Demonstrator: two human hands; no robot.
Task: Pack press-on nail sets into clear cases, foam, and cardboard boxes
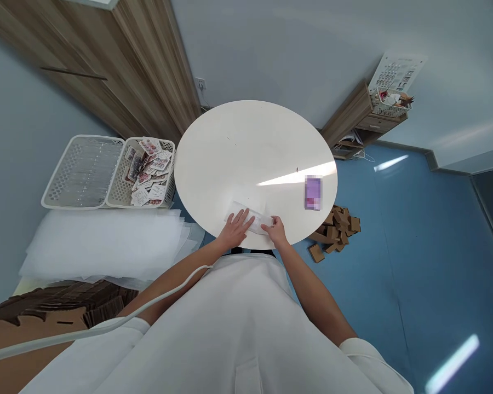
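Observation:
A whitish, translucent flat packet [254, 223], like a foam or plastic sleeve, lies at a slant near the front edge of the round white table [246, 142]. My left hand [235, 229] rests flat on its left part with the fingers spread. At the packet's right end, my right hand [276, 229] pinches the edge between thumb and fingers. What the packet contains cannot be made out. To the right on the table is a purple rectangular item [313, 192], blurred in the picture.
Left of the table stand a white basket of printed cards [148, 175] and a basket of clear plastic pieces [86, 169]. Below them lies a stack of white translucent sheets [107, 241], near folded cardboard [33, 334]. Small brown boxes [337, 227] lie on the floor at right.

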